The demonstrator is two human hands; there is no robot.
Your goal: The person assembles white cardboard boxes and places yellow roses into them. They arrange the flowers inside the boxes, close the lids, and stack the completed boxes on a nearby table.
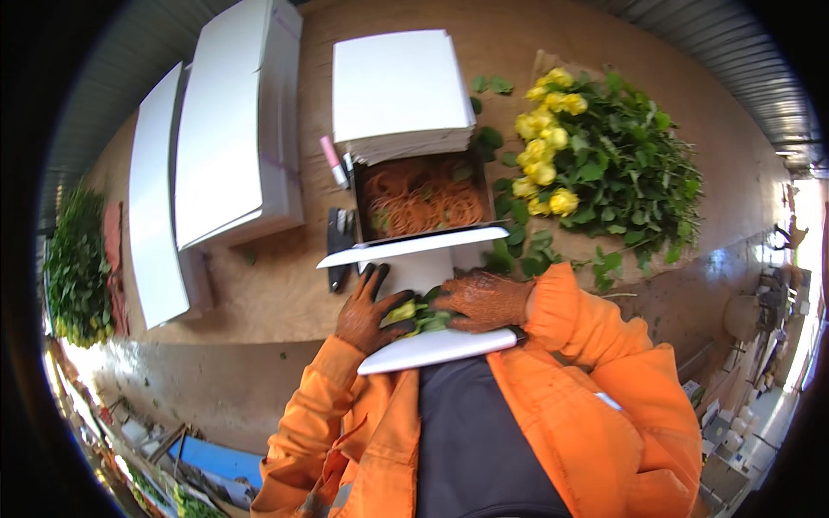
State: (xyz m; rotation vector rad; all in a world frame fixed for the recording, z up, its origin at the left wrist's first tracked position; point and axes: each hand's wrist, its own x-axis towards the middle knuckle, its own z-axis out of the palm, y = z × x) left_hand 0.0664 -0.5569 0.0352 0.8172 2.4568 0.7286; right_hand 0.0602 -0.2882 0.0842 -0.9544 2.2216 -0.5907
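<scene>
A white sheet [408, 270] lies before me, its far edge standing up as a raised flap [414, 248] and its near edge as another flap [440, 349] against my body. Between the flaps are yellow roses [400, 313] with green leaves [434, 320]. My left hand [368, 318], gloved with dark fingertips, has its fingers about the yellow blooms, two others reaching towards the far flap. My right hand [486, 301], also gloved, lies over the leafy stems and hides much of them; its exact grip on them is not visible.
A box of rubber bands [424, 201] stands beyond the flap, near a stapler [339, 249] and pink marker [332, 160]. White sheets stand in stacks [401, 87], [223, 123]. Cut yellow roses [609, 155] lie right, greenery [76, 265] far left, on the brown-covered table [285, 285].
</scene>
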